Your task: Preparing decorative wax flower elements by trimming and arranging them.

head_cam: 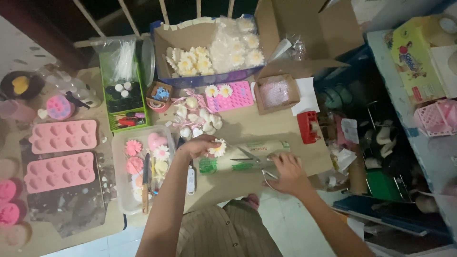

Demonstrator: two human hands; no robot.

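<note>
Two hands over a crowded table (pixel 247 128): left (pixel 197 146) grasping a daisy (pixel 218 148), right (pixel 285 172) on scissors (pixel 252 159).

**Crowded craft table**

The light wooden table (pixel 247 126) carries two pink silicone moulds (pixel 62 152) near its left edge, a clear plastic tray (pixel 120 190) at the front edge, a green plastic basket (pixel 124 100) and a brown cardboard box (pixel 190 38) along the back edge.

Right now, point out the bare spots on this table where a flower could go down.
Bare tabletop lies between the pink mould, the red dispenser and the scissors. A smaller patch sits below the left hand. The clear tray and the heap of wrapped flowers are crowded.
</note>
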